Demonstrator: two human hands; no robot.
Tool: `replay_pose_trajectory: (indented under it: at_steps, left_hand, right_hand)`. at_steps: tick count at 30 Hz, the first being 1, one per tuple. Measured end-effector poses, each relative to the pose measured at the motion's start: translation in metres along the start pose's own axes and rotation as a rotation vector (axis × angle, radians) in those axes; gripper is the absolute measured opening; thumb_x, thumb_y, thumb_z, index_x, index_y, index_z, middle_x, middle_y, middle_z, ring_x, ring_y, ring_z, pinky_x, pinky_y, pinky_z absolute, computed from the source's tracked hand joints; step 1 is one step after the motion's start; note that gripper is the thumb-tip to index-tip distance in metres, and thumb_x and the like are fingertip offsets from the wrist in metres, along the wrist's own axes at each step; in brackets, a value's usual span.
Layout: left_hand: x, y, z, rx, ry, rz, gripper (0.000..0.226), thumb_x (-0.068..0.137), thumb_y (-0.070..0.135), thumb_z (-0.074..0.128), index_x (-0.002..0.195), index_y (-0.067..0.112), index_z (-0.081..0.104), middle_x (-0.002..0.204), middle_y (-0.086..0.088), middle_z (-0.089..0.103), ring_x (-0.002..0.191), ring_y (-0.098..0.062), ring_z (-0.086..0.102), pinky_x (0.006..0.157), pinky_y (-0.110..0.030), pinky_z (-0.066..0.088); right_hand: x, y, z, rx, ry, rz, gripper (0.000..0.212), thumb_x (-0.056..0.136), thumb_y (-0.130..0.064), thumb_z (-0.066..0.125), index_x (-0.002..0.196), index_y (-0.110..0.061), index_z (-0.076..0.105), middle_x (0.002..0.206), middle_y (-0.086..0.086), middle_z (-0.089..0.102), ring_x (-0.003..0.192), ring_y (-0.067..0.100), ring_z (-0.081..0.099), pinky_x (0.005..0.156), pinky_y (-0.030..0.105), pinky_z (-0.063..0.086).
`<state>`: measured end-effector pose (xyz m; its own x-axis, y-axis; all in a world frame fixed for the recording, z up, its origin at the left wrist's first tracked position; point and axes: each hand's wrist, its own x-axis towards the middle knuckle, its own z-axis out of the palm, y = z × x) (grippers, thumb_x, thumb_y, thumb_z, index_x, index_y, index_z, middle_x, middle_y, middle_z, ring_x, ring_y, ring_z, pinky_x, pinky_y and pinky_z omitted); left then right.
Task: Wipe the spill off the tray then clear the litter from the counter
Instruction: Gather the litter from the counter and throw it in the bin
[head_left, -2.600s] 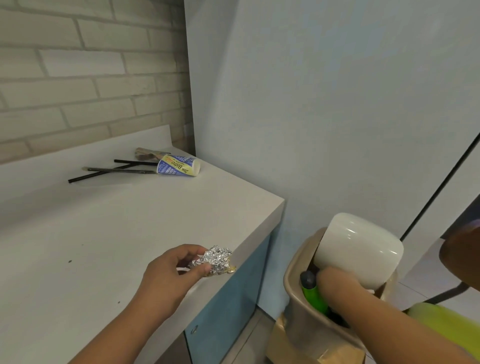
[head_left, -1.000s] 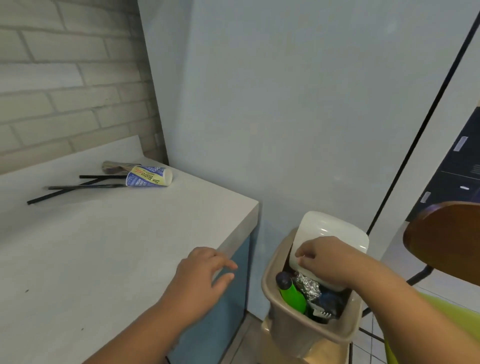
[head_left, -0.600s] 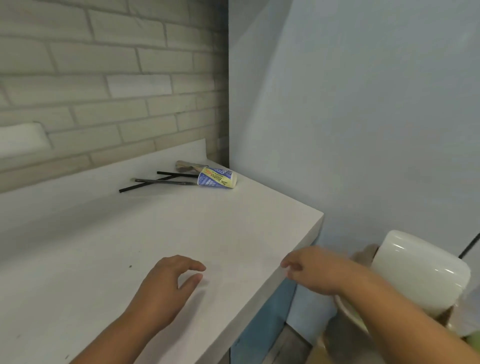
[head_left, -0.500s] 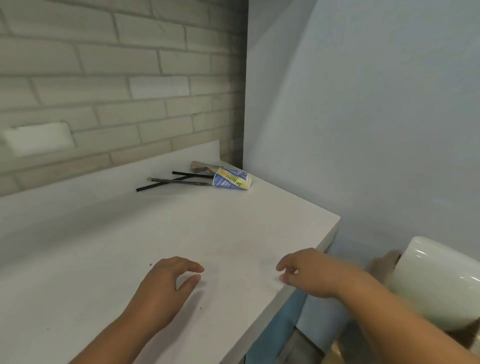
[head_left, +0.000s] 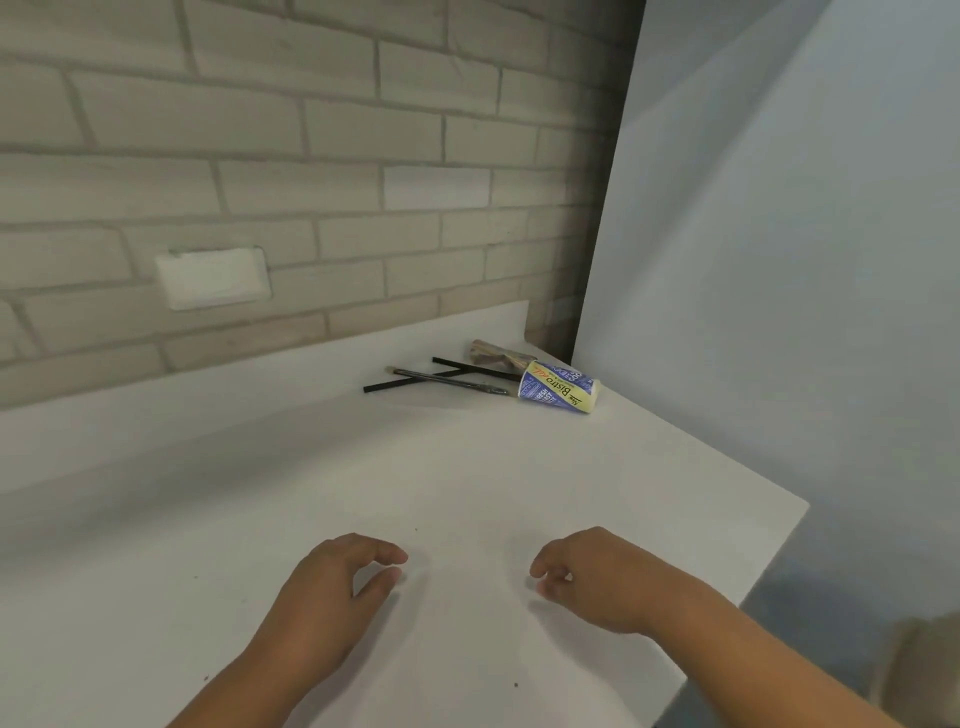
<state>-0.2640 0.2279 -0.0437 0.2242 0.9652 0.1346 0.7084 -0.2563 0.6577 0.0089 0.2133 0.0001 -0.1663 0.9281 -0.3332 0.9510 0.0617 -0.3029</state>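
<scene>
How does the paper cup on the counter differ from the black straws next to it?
The paper cup is short, wide and printed blue and yellow; the black straws are long, thin and plain. The cup lies tipped on its side nearest the wall corner; the straws lie flat and crossed, reaching left from it. Both rest at the back of the counter, apart from the left hand and right hand.

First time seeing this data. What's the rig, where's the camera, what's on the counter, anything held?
No robot here: a person works with bare hands, and the single camera sits on their head, looking forward and down. The left hand and right hand are loosely curled over the white counter, holding nothing. In the far corner lie a printed paper cup on its side, a few thin dark sticks and a brownish crumpled wrapper behind them.
</scene>
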Motion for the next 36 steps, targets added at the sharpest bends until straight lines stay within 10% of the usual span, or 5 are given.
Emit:
replay_pose_trajectory:
  at_steps: [10, 24, 30, 36]
  left_hand:
    - [0.041, -0.008, -0.007, -0.021, 0.121, -0.134, 0.011, 0.089, 0.035, 0.061, 0.093, 0.045, 0.065, 0.100, 0.029, 0.061, 0.099, 0.010, 0.054, 0.081, -0.003, 0.035]
    - [0.095, -0.012, 0.002, -0.138, 0.166, -0.356, 0.011, 0.088, 0.030, 0.063, 0.090, 0.038, 0.069, 0.097, 0.023, 0.067, 0.098, 0.017, 0.053, 0.075, 0.000, 0.038]
    - [0.112, -0.016, 0.009, -0.194, 0.162, -0.395, 0.013, 0.089, 0.028, 0.063, 0.085, 0.039, 0.069, 0.092, 0.039, 0.061, 0.092, 0.014, 0.056, 0.075, -0.002, 0.041]
    - [0.128, -0.016, 0.013, -0.278, 0.151, -0.435, 0.013, 0.090, 0.027, 0.062, 0.092, 0.038, 0.067, 0.090, 0.025, 0.069, 0.090, 0.008, 0.060, 0.076, -0.004, 0.041]
  right_hand:
    - [0.147, 0.000, -0.021, -0.134, 0.049, -0.152, 0.029, 0.096, -0.029, 0.046, 0.119, -0.019, 0.060, 0.116, -0.002, 0.055, 0.114, 0.022, 0.053, 0.092, 0.028, 0.043]
    - [0.298, -0.015, -0.046, -0.329, 0.157, -0.154, 0.065, 0.093, -0.006, 0.040, 0.152, -0.019, 0.015, 0.156, 0.001, 0.021, 0.140, 0.022, 0.027, 0.109, 0.041, 0.034]
    - [0.315, -0.003, -0.028, -0.366, 0.478, -0.287, 0.038, 0.077, -0.009, 0.068, 0.113, -0.016, 0.059, 0.111, 0.005, 0.056, 0.100, 0.023, 0.056, 0.067, 0.030, 0.033]
    - [0.300, -0.008, -0.022, -0.103, 0.369, -0.338, 0.029, 0.089, -0.001, 0.045, 0.112, -0.016, 0.052, 0.114, 0.001, 0.050, 0.106, 0.021, 0.051, 0.075, 0.026, 0.033]
